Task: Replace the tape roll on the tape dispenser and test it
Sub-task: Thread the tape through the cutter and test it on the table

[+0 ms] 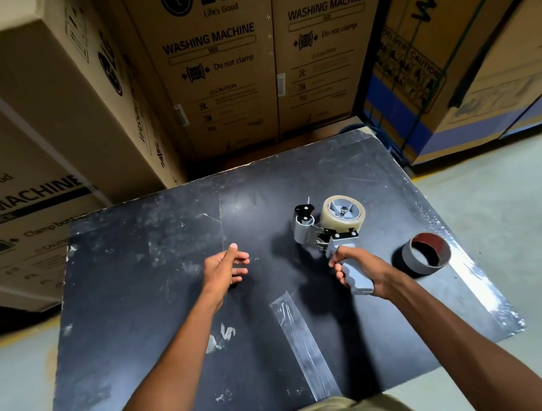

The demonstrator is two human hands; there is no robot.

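My right hand (361, 271) grips the grey handle of the tape dispenser (326, 232), held just above the black table (161, 323). A full roll of clear tape (343, 213) sits on the dispenser's grey hub. The grey front roller and toothed blade point left. To the right of my hand an empty cardboard core (425, 254), grey outside and reddish inside, lies on the table. My left hand (224, 268) hovers over the table to the dispenser's left, fingers relaxed and holding nothing.
A strip of clear tape (303, 342) is stuck on the table near its front edge, with older tape remnants around. Tall cardboard washing machine boxes (220, 63) stand close behind and to the left. Grey floor (522, 213) lies right of the table.
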